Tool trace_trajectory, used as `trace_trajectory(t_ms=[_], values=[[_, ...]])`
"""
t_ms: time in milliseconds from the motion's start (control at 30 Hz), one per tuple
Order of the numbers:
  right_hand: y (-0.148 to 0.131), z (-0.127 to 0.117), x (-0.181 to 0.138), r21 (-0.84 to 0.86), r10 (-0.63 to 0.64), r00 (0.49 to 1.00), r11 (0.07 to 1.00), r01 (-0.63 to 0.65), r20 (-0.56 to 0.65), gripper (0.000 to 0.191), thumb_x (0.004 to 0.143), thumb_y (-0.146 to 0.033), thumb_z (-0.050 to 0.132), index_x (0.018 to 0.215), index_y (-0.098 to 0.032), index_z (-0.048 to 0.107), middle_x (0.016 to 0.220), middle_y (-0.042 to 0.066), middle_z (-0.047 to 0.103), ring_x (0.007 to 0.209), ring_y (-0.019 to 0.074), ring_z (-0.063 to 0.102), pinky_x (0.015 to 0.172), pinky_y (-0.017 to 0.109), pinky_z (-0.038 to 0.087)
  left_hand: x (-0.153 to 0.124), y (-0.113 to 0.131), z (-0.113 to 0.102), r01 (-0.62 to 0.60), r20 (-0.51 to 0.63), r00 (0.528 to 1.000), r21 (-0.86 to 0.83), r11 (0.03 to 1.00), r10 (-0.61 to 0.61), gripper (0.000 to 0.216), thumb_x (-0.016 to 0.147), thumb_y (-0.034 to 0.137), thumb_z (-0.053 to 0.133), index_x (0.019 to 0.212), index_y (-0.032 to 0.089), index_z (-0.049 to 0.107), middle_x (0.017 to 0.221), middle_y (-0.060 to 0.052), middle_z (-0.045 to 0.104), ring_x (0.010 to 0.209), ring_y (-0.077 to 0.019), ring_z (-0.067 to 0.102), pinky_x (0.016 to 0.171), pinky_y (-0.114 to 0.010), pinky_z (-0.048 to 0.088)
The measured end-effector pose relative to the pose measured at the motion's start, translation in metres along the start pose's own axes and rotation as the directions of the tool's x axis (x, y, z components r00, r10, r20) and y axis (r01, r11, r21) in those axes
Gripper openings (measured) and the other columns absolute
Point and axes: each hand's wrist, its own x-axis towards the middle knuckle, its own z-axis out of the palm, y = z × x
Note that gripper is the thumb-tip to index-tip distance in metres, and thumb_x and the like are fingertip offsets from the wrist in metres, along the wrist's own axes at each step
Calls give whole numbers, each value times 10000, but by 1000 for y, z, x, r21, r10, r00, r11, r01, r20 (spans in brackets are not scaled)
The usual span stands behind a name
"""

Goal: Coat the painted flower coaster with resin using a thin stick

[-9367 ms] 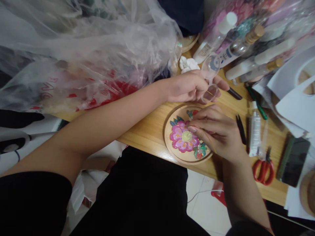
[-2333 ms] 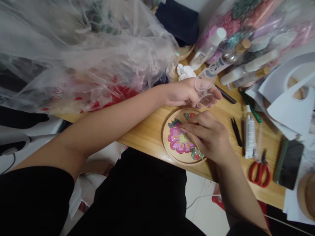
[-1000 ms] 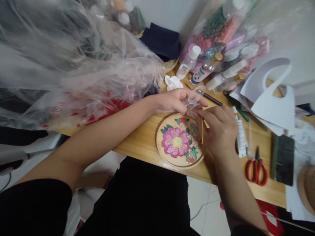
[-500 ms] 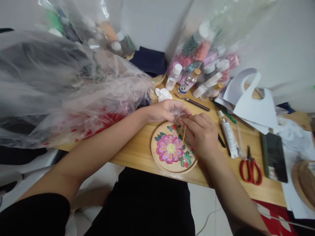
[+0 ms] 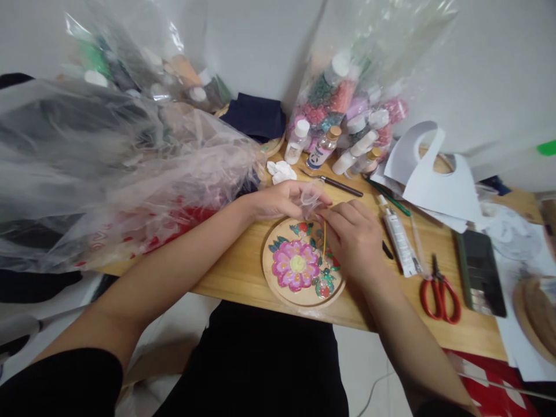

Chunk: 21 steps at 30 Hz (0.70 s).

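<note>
A round wooden plate (image 5: 273, 288) lies near the table's front edge. On it is a raised pink flower (image 5: 295, 264) with a yellow centre, among gold-outlined green leaves and red shapes. Above the plate's far side, my left hand (image 5: 280, 200) is closed on a clear, looped piece of plastic (image 5: 311, 197). My right hand (image 5: 354, 237) pinches close against it, covering the plate's right side. A thin yellow strip (image 5: 324, 238), like flat wire, hangs from the right fingertips over the flower's right edge. The fingertips partly hide one another where the hands meet.
Dark-handled tweezers (image 5: 341, 185), a white tube (image 5: 400, 240), red-handled scissors (image 5: 439, 295) and a phone (image 5: 482, 272) lie to the right. Bottles (image 5: 322, 147) and crumpled tissue (image 5: 281, 172) stand behind. A large clear plastic bag (image 5: 174, 156) covers the left side.
The view has shifted slightly, so the scene sits a little further left. Both hands stay together over the plate, and the yellow strip still hangs between them and the flower.
</note>
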Motion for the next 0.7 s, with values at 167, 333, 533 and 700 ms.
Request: trace_trajectory(t_ms=[167, 333, 533, 700], values=[[-1, 0, 1, 61, -5, 1000, 998, 5, -6, 176, 920, -189, 550, 932, -151, 721, 737, 67, 671, 676, 185, 512, 609, 330, 434, 0, -1, -1, -19, 17, 1000, 17, 1000, 19, 478, 436, -52, 683, 879, 125, 709, 842, -36, 736, 767, -115, 680, 715, -200, 511], [1, -6, 2, 237, 108, 994, 965, -112, 29, 150, 914, -206, 568, 914, -189, 718, 789, 56, 705, 712, 172, 594, 647, 319, 472, -2, 1, 1, -24, 1, 1000, 29, 999, 24, 478, 452, -66, 645, 884, 128, 704, 816, -6, 723, 760, -95, 664, 768, -217, 489], [5, -16, 4, 363, 260, 966, 900, -243, 2, 127, 895, -219, 608, 801, -191, 688, 676, 11, 643, 623, 133, 579, 577, 277, 453, -1, 2, 3, -59, -9, 998, 10, 998, 59, 427, 447, -75, 613, 825, 110, 690, 788, -6, 705, 726, -78, 632, 697, -203, 446], [2, -25, 5, 539, 163, 986, 827, -159, 39, 76, 857, -155, 642, 820, -203, 688, 689, 2, 643, 633, 126, 570, 589, 279, 453, 2, -2, 1, -45, -17, 999, -74, 996, 43, 454, 458, -104, 557, 836, 121, 670, 790, -3, 696, 769, -74, 650, 732, -199, 459]])
